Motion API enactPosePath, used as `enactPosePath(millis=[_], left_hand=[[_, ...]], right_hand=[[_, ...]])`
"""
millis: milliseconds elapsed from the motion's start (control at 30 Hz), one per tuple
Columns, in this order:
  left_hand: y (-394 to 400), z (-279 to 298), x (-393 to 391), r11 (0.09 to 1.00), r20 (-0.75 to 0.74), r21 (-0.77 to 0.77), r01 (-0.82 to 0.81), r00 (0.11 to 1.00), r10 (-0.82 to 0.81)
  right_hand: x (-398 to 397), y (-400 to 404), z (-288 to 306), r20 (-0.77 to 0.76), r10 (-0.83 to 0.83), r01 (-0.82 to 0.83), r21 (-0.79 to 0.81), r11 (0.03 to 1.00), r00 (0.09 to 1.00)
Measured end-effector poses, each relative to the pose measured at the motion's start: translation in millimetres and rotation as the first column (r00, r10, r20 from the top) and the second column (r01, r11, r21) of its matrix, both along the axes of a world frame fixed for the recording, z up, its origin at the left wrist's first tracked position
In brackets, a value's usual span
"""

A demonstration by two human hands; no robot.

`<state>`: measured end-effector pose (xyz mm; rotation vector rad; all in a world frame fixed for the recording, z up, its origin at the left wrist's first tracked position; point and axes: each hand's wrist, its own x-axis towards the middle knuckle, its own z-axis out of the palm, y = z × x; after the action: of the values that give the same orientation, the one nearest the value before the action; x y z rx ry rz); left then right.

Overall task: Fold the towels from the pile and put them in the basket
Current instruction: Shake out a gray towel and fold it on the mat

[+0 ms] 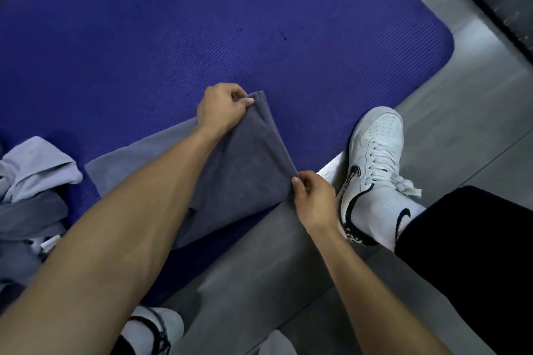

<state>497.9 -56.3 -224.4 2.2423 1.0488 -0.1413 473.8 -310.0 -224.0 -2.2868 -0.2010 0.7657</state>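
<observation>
pile point(31, 196) of unfolded towels sits left of the mat point(144, 37). towel point(242, 170) lies on the mat's near edge, mid-fold. my left hand point(222, 108) pinches its far corner, my right hand point(313, 199) pinches the near corner, fingers curled tight. next i judge: carry both corners across evenly. shoe point(375, 158), right of the mat; no readable writing. basket not in view.
</observation>
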Motion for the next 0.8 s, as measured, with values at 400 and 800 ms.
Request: enactPosePath(millis=[400, 800], left_hand=[[-6.8, 7.3, 3.7, 0.993, -0.111, 0.04, 0.113, 0.988, -0.108], [-11.2, 133.2, -82.2, 0.999, 0.183, -0.043, 0.024, 0.983, -0.016]], right_hand=[[-5.6, -3.9, -11.0, -0.066, -0.187, 0.183, -0.058, 0.981, 0.98], [8.0, 2.9, 59.6, -0.092, -0.047, 0.047, -0.004, 0.999, 0.995]])
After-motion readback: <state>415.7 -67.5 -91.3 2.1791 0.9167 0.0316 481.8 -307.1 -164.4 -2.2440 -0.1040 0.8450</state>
